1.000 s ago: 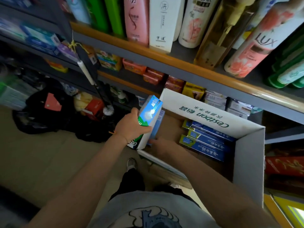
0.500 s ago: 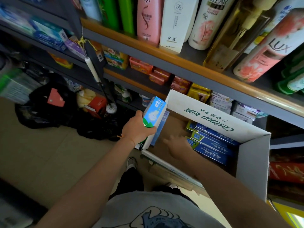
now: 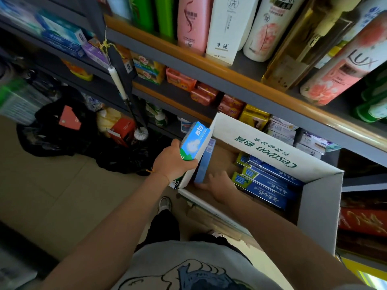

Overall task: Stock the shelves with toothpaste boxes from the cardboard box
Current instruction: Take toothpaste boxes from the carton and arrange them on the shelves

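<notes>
Dim, wide-angle warped, blurred edges

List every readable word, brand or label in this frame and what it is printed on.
"LUX" on the pink bottle on the top shelf.
"洗" and "宇健" on the white carton.
"LEAR", the top cut off, on the white bottle.
"Cestbon", seen upside down, on the cardboard box flap.
"超白" on the toothpaste box held in the left hand.
Print on the blue toothpaste boxes and lower shelf goods is too blurred.

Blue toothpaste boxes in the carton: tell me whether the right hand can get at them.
Probably yes. The right hand is already inside the open cardboard box, right beside the blue toothpaste boxes, with nothing lying over them.
</notes>
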